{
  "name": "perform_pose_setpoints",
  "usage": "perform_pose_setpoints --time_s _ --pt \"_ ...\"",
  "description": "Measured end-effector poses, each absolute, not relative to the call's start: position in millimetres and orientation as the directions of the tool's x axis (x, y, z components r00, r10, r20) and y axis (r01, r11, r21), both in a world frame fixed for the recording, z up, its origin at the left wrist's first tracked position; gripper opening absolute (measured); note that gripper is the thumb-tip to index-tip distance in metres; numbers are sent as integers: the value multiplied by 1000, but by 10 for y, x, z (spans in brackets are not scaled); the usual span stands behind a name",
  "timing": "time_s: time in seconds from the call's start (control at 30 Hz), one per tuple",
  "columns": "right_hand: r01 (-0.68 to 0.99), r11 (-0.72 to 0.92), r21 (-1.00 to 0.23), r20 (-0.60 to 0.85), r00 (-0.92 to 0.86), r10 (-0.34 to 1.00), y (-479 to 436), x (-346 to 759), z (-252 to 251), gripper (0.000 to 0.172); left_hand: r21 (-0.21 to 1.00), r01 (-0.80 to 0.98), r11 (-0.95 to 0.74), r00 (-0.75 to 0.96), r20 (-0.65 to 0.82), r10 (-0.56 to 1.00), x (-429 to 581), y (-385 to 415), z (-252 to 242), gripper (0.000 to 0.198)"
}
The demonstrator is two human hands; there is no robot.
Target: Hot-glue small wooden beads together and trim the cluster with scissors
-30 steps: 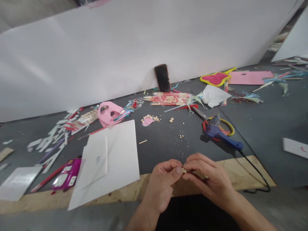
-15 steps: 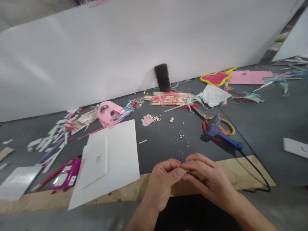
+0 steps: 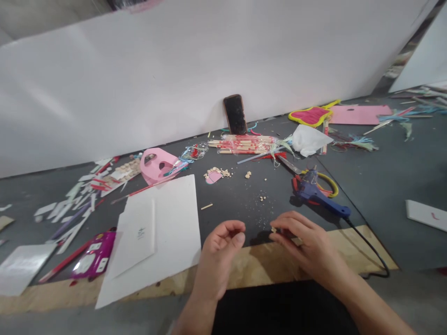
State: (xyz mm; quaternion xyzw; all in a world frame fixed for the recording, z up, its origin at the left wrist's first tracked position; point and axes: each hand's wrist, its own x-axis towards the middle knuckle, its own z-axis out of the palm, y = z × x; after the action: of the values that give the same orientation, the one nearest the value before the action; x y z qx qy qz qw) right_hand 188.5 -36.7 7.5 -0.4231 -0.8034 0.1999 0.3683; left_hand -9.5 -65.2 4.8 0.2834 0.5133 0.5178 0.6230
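My right hand (image 3: 305, 237) pinches a small cluster of pale wooden pieces (image 3: 274, 229) between thumb and fingertips, over the table's near edge. To its left, apart from it, my left hand (image 3: 220, 246) has curled fingers with a gap between thumb and forefinger, and nothing shows in it. Ahead lie a few loose wooden pieces (image 3: 262, 198) among pale crumbs. Farther off are a small clump of the same pieces (image 3: 248, 175) and a pink card piece (image 3: 214, 177) ringed by many more. A short wooden stick (image 3: 206, 206) rests beyond my left hand.
A blue glue gun (image 3: 319, 195) lies at the right, its cord crossing the edge, by scissors (image 3: 330, 181). White sheets (image 3: 174, 232) and a magenta toy-like case (image 3: 94, 255) are at the left. A phone (image 3: 235, 114) leans on the white wall behind bundled sticks (image 3: 244, 144).
My hands, together before, have parted. The left moved left and opened its pinch; the right moved slightly right and up with the wooden cluster between its fingertips.
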Motion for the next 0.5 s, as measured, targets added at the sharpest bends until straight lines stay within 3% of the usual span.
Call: perform_pose_setpoints --time_s 0.1,0.27,0.5 --pt "588 564 -580 417 -380 826 -315 1854 26 9 937 -257 234 -133 -274 952 -175 -639 71 24" --pt "678 590 -439 344 -480 807 -228 1670 -31 6 987 62 151 -136 -141 981 -232 -691 69 18" --pt "771 530 -354 266 -460 847 -161 1541 -76 9 986 160 47 -124 -27 992 -332 -769 2 11"
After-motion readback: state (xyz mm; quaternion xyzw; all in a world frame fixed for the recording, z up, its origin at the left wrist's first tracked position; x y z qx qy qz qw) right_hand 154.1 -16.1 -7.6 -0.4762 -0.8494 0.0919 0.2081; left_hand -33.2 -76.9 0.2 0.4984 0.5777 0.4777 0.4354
